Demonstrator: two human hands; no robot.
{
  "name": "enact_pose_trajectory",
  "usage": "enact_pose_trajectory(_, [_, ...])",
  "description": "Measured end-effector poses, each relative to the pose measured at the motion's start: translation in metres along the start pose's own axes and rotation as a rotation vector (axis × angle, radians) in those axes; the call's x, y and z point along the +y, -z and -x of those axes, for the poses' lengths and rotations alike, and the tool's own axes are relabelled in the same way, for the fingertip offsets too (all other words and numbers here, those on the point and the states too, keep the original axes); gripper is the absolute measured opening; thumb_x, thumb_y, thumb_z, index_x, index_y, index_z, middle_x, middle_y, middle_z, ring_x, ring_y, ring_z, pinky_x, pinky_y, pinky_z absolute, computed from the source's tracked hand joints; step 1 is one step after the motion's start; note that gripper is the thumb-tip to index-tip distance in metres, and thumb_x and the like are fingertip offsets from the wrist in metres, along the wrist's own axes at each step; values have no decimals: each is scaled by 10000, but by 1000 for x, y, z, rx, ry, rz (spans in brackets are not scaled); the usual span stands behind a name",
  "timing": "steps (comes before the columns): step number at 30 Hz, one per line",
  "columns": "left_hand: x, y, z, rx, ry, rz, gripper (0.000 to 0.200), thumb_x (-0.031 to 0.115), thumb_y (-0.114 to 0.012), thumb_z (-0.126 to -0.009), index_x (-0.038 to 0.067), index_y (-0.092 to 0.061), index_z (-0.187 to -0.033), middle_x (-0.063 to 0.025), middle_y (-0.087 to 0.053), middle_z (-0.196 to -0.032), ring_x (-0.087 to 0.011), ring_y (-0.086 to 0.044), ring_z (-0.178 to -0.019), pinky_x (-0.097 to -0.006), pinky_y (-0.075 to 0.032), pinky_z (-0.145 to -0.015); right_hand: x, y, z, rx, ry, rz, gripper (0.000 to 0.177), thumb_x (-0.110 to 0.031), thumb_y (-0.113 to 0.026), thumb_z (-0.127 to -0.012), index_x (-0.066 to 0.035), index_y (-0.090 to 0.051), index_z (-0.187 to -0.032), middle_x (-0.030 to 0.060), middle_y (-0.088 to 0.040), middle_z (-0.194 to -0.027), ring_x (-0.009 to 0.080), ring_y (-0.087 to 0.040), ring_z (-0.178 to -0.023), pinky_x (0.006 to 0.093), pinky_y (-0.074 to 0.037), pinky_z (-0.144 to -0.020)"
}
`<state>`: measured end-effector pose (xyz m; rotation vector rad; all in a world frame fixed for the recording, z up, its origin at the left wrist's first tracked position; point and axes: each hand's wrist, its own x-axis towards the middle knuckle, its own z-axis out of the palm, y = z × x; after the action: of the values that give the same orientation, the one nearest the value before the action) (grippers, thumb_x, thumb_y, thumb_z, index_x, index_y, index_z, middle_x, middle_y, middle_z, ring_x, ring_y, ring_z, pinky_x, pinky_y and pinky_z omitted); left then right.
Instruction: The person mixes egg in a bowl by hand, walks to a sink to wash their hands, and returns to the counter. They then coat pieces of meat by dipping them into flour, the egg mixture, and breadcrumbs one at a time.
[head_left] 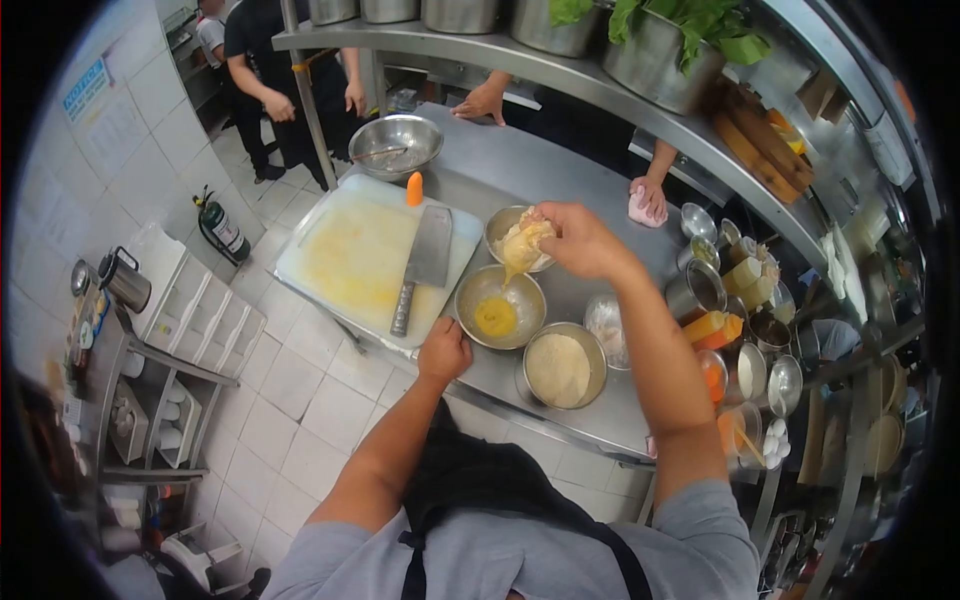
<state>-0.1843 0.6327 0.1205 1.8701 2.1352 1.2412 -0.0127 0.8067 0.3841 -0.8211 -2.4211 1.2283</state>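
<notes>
My right hand (pixel 578 240) pinches an egg-coated piece of food (pixel 522 247), perhaps meat. Yellow liquid runs from it into a metal bowl (pixel 535 331) that holds beaten egg (pixel 495 316). Partly hidden behind the piece is another metal bowl (pixel 493 232) with pale contents. My left hand (pixel 445 350) is closed in a fist by the counter's front edge, just left of the egg bowl. Nearer to me stands a bowl of pale crumbs (pixel 558 370). A cleaver (pixel 430 250) lies on the white cutting board (pixel 300 275), beside an orange carrot-like piece (pixel 414 188).
At the back left of the steel counter (pixel 560 160) is a large mixing bowl (pixel 420 135). Across it, a co-worker's hand (pixel 652 200) presses a pink cloth (pixel 640 212). Several containers (pixel 697 287) crowd the right side. An overhead shelf (pixel 450 43) bears pots.
</notes>
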Motion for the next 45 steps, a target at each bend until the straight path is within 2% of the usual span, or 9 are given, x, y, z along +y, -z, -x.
enact_pose_trajectory(3, [2,3,1,20,-28,8,158,55,-622,-738,27,-635,-893,-146,-573,-916,-352,-593,-902,-454,-529,-766,18,-23,11,151,21,-95,338,-43,-616,-817,2,-657,-1150,150,-709,-957,234,-673,-857,344,-531,-819])
enact_pose_trajectory(5, [5,3,-2,50,-57,12,153,56,-620,-742,29,-638,-891,-143,-577,-913,-351,-595,-901,-454,-530,-768,75,-64,8,227,138,209,360,-35,-618,-812,0,-657,-1168,199,-709,-1030,298,-684,-974,370,-518,-890])
enact_pose_trajectory(7, [5,4,0,15,-16,18,143,60,-618,-747,32,-639,-886,-139,-581,-905,-347,-600,-904,-452,-532,-772,97,-91,13,50,-65,122,368,-29,-619,-810,-5,-664,-1175,233,-698,-1101,337,-666,-1073,387,-499,-943])
enact_pose_trajectory(16, [4,1,-1,8,-21,-16,146,66,-622,-740,22,-636,-879,-144,-581,-909,-347,-596,-906,-447,-529,-789,84,-86,27,145,-296,-70,345,-50,-612,-822,9,-675,-1156,231,-700,-1099,316,-672,-1066,377,-501,-946])
enact_pose_trajectory(19, [4,1,4,11,-35,-32,145,65,-625,-732,17,-635,-869,-151,-581,-910,-352,-594,-909,-451,-527,-794,143,-109,20,155,-14,60,349,-62,-622,-823,-37,-695,-1163,183,-714,-982,256,-679,-920,357,-526,-830])
enact_pose_trajectory(28, [6,-1,3,1,-49,-41,157,56,-624,-730,4,-635,-878,-174,-585,-911,-374,-582,-931,-458,-511,-828,117,-91,11,184,-107,50,324,-88,-610,-836,-42,-706,-1142,214,-707,-1058,314,-683,-995,378,-523,-881])
enact_pose_trajectory(31, [11,1,-5,24,-67,-27,184,52,-620,-732,8,-638,-909,-177,-588,-913,-378,-581,-932,-463,-508,-825,102,-77,13,166,-248,-26,329,-85,-604,-844,-57,-706,-1156,187,-718,-1036,272,-689,-944,359,-531,-838])
enact_pose_trajectory(39, [4,-3,0,7,-41,-22,206,45,-603,-753,12,-633,-954,-184,-588,-936,-392,-581,-912,-469,-516,-805,49,-29,13,330,-95,-460,312,10,-561,-865,12,-682,-1153,63,-709,-918,104,-633,-740,261,-514,-655])
enact_pose_trajectory(45, [3,0,-1,-17,-21,-18,185,52,-611,-750,19,-626,-931,-165,-575,-940,-363,-579,-932,-458,-521,-812,5,11,10,326,44,-500,337,20,-561,-868,26,-659,-1191,38,-696,-905,84,-614,-718,246,-505,-634])
